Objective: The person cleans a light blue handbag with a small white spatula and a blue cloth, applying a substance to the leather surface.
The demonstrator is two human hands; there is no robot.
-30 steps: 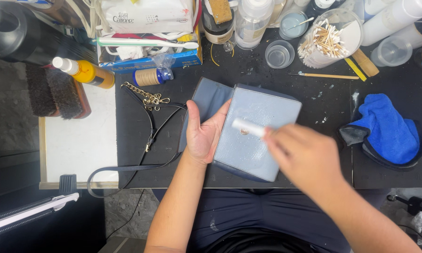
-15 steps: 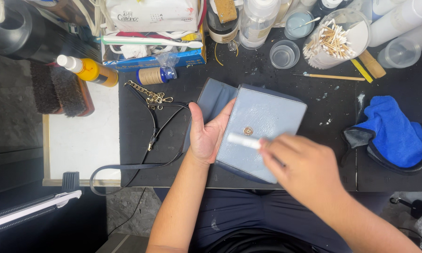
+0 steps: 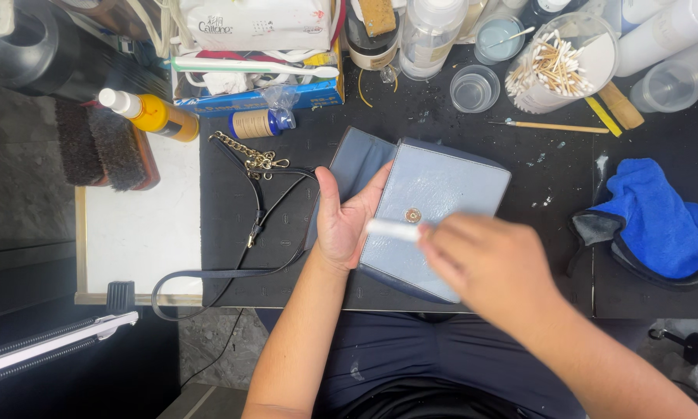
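Note:
A small grey-blue leather bag (image 3: 442, 194) lies on the black mat (image 3: 543, 256), flap open, a round metal snap (image 3: 412, 215) showing. My left hand (image 3: 347, 217) rests flat on its left edge and holds it down. My right hand (image 3: 488, 264) pinches a short white stick (image 3: 392, 229), pressed to the leather just below the snap. The bag's dark strap (image 3: 248, 240) with a gold chain (image 3: 248, 155) trails off to the left.
Blue cloth (image 3: 659, 217) at right. Cup of cotton swabs (image 3: 554, 66), small clear cups (image 3: 473, 87), bottles and a thin wooden stick (image 3: 551, 126) along the back. Yellow bottle (image 3: 151, 114), dark brushes (image 3: 101, 143) and a white board (image 3: 143, 233) at left.
My right hand has drawn the white stick down the bag toward me, uncovering the snap. The left hand has stayed in place.

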